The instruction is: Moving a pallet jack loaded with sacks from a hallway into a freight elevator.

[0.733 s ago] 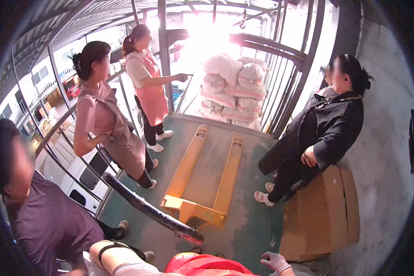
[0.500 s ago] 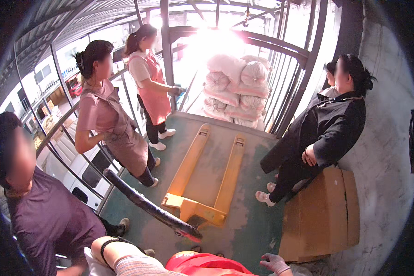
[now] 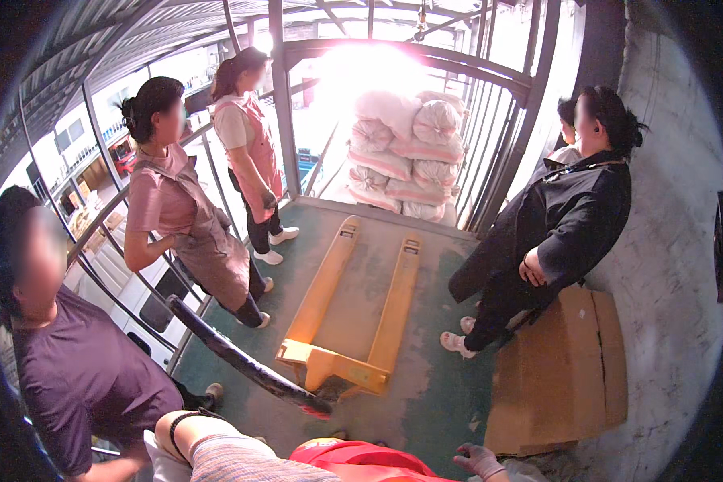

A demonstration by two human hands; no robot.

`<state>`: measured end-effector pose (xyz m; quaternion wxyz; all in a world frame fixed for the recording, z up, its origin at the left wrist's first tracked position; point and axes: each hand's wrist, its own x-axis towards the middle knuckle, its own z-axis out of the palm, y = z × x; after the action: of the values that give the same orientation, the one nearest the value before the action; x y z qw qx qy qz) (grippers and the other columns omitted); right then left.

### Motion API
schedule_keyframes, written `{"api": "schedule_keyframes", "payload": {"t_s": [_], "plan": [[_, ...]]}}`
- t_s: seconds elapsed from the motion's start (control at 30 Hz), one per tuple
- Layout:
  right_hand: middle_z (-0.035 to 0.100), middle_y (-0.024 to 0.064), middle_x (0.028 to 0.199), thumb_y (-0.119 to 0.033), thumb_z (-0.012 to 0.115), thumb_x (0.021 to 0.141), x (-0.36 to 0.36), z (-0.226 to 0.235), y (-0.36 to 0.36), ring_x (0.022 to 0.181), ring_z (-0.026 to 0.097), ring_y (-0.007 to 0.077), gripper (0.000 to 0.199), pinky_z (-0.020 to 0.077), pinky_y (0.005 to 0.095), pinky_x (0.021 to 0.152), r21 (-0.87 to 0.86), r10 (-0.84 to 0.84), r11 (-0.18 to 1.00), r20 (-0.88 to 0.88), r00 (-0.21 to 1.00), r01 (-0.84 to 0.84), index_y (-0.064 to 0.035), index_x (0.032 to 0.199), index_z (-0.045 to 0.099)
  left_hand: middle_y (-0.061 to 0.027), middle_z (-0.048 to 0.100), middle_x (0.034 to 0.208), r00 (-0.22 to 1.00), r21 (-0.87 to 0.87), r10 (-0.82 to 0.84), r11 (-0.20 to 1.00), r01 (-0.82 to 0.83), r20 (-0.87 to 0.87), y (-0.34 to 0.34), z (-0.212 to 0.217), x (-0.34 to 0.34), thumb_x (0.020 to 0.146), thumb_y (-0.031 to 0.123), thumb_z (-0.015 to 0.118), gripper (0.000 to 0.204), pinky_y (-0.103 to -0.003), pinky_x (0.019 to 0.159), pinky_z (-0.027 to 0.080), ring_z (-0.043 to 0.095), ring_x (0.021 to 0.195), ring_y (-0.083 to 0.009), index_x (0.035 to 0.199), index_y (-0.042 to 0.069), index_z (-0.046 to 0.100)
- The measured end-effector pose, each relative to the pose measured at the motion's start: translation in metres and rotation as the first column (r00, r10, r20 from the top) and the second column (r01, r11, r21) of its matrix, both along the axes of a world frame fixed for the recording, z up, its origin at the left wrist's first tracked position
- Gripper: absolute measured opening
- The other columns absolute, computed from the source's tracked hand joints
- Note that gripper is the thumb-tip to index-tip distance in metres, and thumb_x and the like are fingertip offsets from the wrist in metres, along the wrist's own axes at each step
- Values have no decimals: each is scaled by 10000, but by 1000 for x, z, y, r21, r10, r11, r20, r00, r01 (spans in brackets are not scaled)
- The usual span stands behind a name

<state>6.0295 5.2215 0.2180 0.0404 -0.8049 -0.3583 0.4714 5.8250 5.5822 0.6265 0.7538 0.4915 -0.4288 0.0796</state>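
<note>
Inspecting the platform (image 3: 446, 386), we are finding a yellow pallet truck (image 3: 337, 363) standing unloaded about its middle, both forks pointing toward the far edge. A black bar (image 3: 249, 365) is slanting from the truck's near end toward the left edge; we are taking it for the handle, although we are not seeing the joint clearly. Beyond the far edge, white sacks (image 3: 402, 161) are standing stacked under strong glare.

Our right hand (image 3: 480, 462), in a thin pale glove, is hanging by the near edge, its fingers loosely curled and slightly apart; we are seeing nothing in it. A brown carton (image 3: 554, 369) is resting along the right edge, close to this hand. Our left arm (image 3: 241, 463) is showing in a striped sleeve, but the left hand is lying out of view, so we cannot tell its state.

Three co-workers are standing along the left edge, and one in a dark jacket (image 3: 574, 213) is standing at the right edge, partly hiding another person.

We are judging the step in hand to be a pause beside the truck, since no hand is showing on the bar. In our judgement, any shifting of the truck would be calling for a firm grip on that bar and for feet keeping clear of both forks.
</note>
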Motion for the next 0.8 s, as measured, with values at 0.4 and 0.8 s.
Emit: {"api": "schedule_keyframes", "payload": {"t_s": [0.4, 0.8], "plan": [[637, 141, 1043, -534, 576, 779, 18, -5, -19, 993, 600, 303, 539, 464, 390, 860, -11, -6, 1000, 2, 1000, 6, -121, 1125, 580, -128, 602, 780, 1000, -8, -12, 1000, 12, 25, -13, -7, 28, 761, 714, 461, 825, -320, 479, 400, 556, 581, -238, 1041, -44, 623], [624, 125, 1085, -608, 495, 800, 23, -31, -43, 1029, 581, 318, 559, 430, 413, 914, -73, 38, 997, 15, 999, -37, -185, 1162, 548, -131, 600, 783, 999, -4, -33, 999, 33, 39, -19, -7, 34, 747, 726, 465, 841, -320, 479, 398, 557, 584, -238, 1049, -43, 621]]}}
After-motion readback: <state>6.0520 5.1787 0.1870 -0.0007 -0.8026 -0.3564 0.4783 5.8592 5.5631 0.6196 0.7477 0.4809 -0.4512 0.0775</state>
